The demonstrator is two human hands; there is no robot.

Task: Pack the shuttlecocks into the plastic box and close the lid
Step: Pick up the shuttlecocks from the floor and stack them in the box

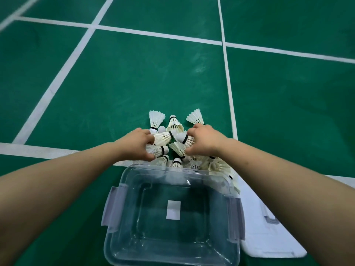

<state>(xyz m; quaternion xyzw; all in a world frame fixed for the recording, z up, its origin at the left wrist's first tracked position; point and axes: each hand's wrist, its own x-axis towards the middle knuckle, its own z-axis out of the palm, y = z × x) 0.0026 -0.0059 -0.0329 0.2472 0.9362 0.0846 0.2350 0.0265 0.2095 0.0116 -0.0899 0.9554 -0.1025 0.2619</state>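
A heap of several white feather shuttlecocks (173, 125) lies on the green court floor just beyond the clear plastic box (115, 208). The box stands open with nothing in it but a white label on its bottom. My left hand (139, 144) curls its fingers round shuttlecocks on the heap's left side. My right hand (204, 143) grips shuttlecocks on the right side. Both hands cup the heap from either side, above the box's far rim. The white lid (269, 237) lies flat on the floor to the right of the box, partly under my right forearm.
White court lines (57, 83) cross the green floor (134, 77); one runs under the heap and the box's far edge. The box has grey latch flaps (235, 217) on its left and right sides.
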